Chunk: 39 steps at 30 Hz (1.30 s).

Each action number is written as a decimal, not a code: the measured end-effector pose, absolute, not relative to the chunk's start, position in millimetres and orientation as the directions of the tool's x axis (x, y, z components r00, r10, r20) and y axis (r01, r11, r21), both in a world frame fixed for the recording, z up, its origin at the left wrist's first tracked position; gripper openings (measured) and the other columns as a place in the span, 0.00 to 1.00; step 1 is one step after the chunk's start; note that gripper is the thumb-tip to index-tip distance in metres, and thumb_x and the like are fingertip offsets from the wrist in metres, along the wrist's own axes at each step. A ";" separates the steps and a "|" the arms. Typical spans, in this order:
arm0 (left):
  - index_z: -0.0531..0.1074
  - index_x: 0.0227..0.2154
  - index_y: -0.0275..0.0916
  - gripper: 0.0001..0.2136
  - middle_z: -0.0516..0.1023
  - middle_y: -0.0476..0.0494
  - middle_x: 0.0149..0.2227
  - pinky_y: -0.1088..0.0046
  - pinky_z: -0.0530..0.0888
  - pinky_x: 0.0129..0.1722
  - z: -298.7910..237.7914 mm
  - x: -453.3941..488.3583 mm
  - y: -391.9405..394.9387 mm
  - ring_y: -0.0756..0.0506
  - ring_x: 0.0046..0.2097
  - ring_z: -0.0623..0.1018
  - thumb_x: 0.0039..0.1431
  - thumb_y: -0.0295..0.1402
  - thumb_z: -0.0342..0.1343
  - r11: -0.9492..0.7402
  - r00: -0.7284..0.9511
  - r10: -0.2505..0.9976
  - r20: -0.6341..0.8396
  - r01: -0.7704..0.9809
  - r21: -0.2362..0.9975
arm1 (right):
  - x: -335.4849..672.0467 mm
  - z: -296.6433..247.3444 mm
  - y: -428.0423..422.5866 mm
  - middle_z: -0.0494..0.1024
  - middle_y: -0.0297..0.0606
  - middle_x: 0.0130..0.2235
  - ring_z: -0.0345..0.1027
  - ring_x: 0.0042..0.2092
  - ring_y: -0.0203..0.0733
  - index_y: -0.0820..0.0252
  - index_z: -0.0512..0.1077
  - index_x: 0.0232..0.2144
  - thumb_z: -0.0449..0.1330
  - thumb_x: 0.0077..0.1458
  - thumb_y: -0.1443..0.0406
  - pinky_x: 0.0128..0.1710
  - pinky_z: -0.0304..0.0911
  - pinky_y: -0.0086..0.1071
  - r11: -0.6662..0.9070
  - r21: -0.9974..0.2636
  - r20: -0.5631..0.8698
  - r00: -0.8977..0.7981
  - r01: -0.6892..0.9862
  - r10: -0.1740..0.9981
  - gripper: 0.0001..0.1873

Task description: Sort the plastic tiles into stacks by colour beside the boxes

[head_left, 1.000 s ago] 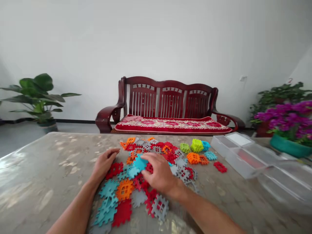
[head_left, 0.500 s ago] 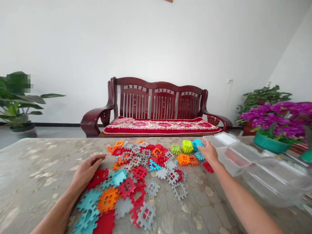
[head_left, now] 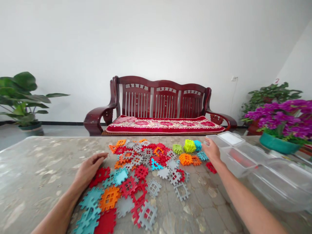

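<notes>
My left hand [head_left: 93, 165] rests on the table left of the loose pile, fingers stretched out with nothing in them, beside red interlocking tiles [head_left: 101, 175]. My right hand [head_left: 211, 150] hovers by the small sorted stacks, its thumb and fingers apart, just right of a blue tile stack [head_left: 197, 145]. Left of that stand a yellow-green stack [head_left: 189, 146] and a lighter green one [head_left: 177, 149]. Orange tiles [head_left: 185, 159], more blue tiles [head_left: 202, 156] and a red tile [head_left: 211, 167] lie closer. Grey, red, orange and teal tiles spread across the middle, including a grey window tile [head_left: 153, 188].
A clear plastic box with compartments [head_left: 240, 162] stands right of my right forearm. Behind it is a teal pot [head_left: 278, 143] of purple flowers. A wooden bench [head_left: 159, 100] with a red patterned cushion [head_left: 165, 124] sits beyond the table [head_left: 44, 172].
My right hand has drawn slightly right, away from the blue stack it was touching. My left hand stays in place. The whole view has shifted a little.
</notes>
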<state>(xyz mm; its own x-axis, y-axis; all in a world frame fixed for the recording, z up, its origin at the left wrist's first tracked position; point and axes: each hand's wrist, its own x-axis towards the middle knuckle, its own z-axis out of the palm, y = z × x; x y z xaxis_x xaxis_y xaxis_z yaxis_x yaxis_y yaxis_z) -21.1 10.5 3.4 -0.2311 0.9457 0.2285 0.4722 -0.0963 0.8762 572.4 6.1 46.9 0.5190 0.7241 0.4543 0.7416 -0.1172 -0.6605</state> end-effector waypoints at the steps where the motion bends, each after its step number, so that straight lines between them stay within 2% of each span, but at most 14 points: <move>1: 0.80 0.35 0.44 0.22 0.85 0.44 0.39 0.60 0.74 0.52 5.9 -19.0 8.5 0.38 0.45 0.81 0.41 0.53 0.59 -0.100 -0.241 0.943 0.231 0.457 0.884 | 562.9 51.5 0.1 0.79 0.47 0.51 0.74 0.48 0.49 0.61 0.72 0.51 0.57 0.50 0.60 0.51 0.67 0.41 -0.063 -0.673 0.502 0.518 0.737 0.692 0.25; 5: 0.79 0.35 0.41 0.22 0.84 0.43 0.38 0.61 0.74 0.52 18.4 -7.6 -2.5 0.39 0.44 0.80 0.42 0.51 0.60 -0.151 -0.244 0.939 0.244 0.345 0.926 | 498.2 66.6 -28.4 0.80 0.45 0.45 0.73 0.44 0.48 0.59 0.75 0.45 0.54 0.54 0.57 0.46 0.69 0.41 0.236 -0.633 0.668 0.365 0.737 0.649 0.20; 8: 0.79 0.37 0.40 0.21 0.84 0.41 0.39 0.60 0.73 0.52 23.9 -1.4 -8.0 0.40 0.45 0.80 0.45 0.50 0.61 -0.192 -0.218 0.944 0.248 0.251 0.949 | 430.2 68.9 -56.0 0.80 0.42 0.44 0.73 0.45 0.47 0.55 0.76 0.43 0.54 0.58 0.58 0.49 0.68 0.43 0.432 -0.530 0.692 0.079 0.730 0.718 0.15; 11: 0.78 0.41 0.37 0.24 0.84 0.39 0.41 0.60 0.74 0.52 24.8 0.0 -10.6 0.40 0.45 0.81 0.49 0.52 0.57 -0.193 -0.202 0.949 0.240 0.228 0.954 | 361.8 65.2 -85.2 0.80 0.40 0.48 0.71 0.52 0.47 0.52 0.75 0.47 0.56 0.60 0.62 0.57 0.62 0.47 0.617 -0.422 0.602 -0.304 0.665 0.739 0.14; 14: 0.76 0.47 0.33 0.29 0.83 0.35 0.45 0.59 0.73 0.52 24.2 -1.0 -12.3 0.40 0.46 0.81 0.54 0.54 0.51 -0.199 -0.192 0.953 0.235 0.188 0.962 | 304.6 62.7 -107.1 0.78 0.39 0.52 0.68 0.55 0.45 0.51 0.73 0.51 0.58 0.60 0.64 0.59 0.60 0.45 0.714 -0.397 0.487 -0.527 0.577 0.697 0.16; 17: 0.74 0.50 0.32 0.32 0.81 0.33 0.48 0.59 0.73 0.53 23.9 -2.0 -13.2 0.40 0.48 0.81 0.57 0.56 0.48 -0.207 -0.190 0.953 0.234 0.153 0.966 | 260.8 66.5 -118.4 0.74 0.38 0.57 0.63 0.59 0.45 0.51 0.70 0.55 0.59 0.58 0.66 0.61 0.55 0.44 0.776 -0.395 0.414 -0.659 0.492 0.628 0.22; 21: 0.74 0.51 0.32 0.33 0.81 0.32 0.49 0.59 0.73 0.53 23.7 -2.5 -12.4 0.39 0.49 0.80 0.56 0.58 0.49 -0.212 -0.186 0.955 0.232 0.125 0.969 | 218.1 74.9 -123.4 0.65 0.35 0.65 0.51 0.66 0.47 0.49 0.65 0.60 0.60 0.53 0.66 0.65 0.47 0.45 0.867 -0.359 0.338 -0.818 0.345 0.465 0.31; 22: 0.74 0.50 0.32 0.33 0.81 0.32 0.49 0.59 0.73 0.53 23.6 -2.6 -12.1 0.39 0.49 0.80 0.56 0.58 0.50 -0.211 -0.185 0.955 0.231 0.121 0.970 | 210.2 75.6 -123.5 0.65 0.34 0.65 0.49 0.67 0.48 0.49 0.65 0.61 0.60 0.52 0.66 0.66 0.46 0.45 0.887 -0.345 0.312 -0.853 0.308 0.418 0.32; 24: 0.75 0.49 0.32 0.32 0.81 0.32 0.48 0.59 0.73 0.53 23.3 -2.8 -11.2 0.39 0.49 0.80 0.55 0.57 0.51 -0.209 -0.183 0.956 0.228 0.116 0.971 | 199.1 74.1 -122.4 0.70 0.35 0.61 0.53 0.65 0.48 0.50 0.67 0.59 0.60 0.52 0.65 0.65 0.46 0.45 0.918 -0.313 0.255 -0.909 0.245 0.330 0.30; 27: 0.76 0.48 0.33 0.30 0.82 0.33 0.47 0.59 0.73 0.53 22.1 -3.1 -9.3 0.40 0.48 0.81 0.54 0.55 0.54 -0.208 -0.181 0.957 0.226 0.115 0.971 | 196.7 66.5 -118.5 0.78 0.37 0.50 0.63 0.56 0.46 0.53 0.73 0.50 0.59 0.53 0.65 0.60 0.52 0.41 0.936 -0.272 0.205 -0.937 0.222 0.282 0.21; 31: 0.77 0.44 0.35 0.26 0.83 0.36 0.44 0.59 0.74 0.52 19.3 -3.2 -5.9 0.41 0.46 0.81 0.53 0.53 0.56 -0.216 -0.185 0.954 0.235 0.115 0.970 | 216.3 59.0 -113.9 0.79 0.37 0.44 0.67 0.51 0.45 0.53 0.75 0.45 0.58 0.52 0.69 0.55 0.56 0.40 0.911 -0.273 0.263 -0.887 0.310 0.381 0.17; 34: 0.78 0.42 0.36 0.24 0.83 0.37 0.43 0.59 0.74 0.52 17.8 -3.0 -4.4 0.41 0.45 0.81 0.52 0.51 0.56 -0.223 -0.188 0.952 0.243 0.122 0.967 | 235.4 61.6 -109.1 0.80 0.35 0.44 0.68 0.49 0.43 0.51 0.76 0.45 0.57 0.50 0.72 0.53 0.59 0.37 0.832 -0.373 0.337 -0.775 0.411 0.534 0.20; 37: 0.78 0.41 0.36 0.21 0.83 0.39 0.42 0.59 0.74 0.52 17.5 -2.5 -4.3 0.41 0.44 0.81 0.52 0.48 0.57 -0.225 -0.191 0.949 0.251 0.146 0.963 | 249.2 68.6 -97.6 0.80 0.35 0.47 0.70 0.49 0.43 0.51 0.75 0.48 0.55 0.51 0.73 0.53 0.61 0.36 0.642 -0.501 0.344 -0.548 0.580 0.763 0.23; 39: 0.78 0.40 0.37 0.19 0.83 0.39 0.41 0.59 0.73 0.52 17.6 -1.9 -4.7 0.41 0.44 0.81 0.51 0.46 0.58 -0.227 -0.193 0.947 0.258 0.170 0.959 | 254.3 73.3 -87.0 0.79 0.36 0.50 0.69 0.52 0.44 0.52 0.74 0.50 0.53 0.52 0.74 0.56 0.59 0.38 0.519 -0.499 0.344 -0.391 0.694 0.854 0.25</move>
<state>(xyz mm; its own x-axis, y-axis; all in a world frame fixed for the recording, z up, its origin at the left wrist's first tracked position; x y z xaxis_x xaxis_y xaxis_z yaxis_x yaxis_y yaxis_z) -1.9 -4.7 17.6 -0.1929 0.9466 0.2583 0.1697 -0.2271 0.9590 254.3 -87.0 73.3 -0.3912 0.8535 0.3441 0.6935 0.5192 -0.4994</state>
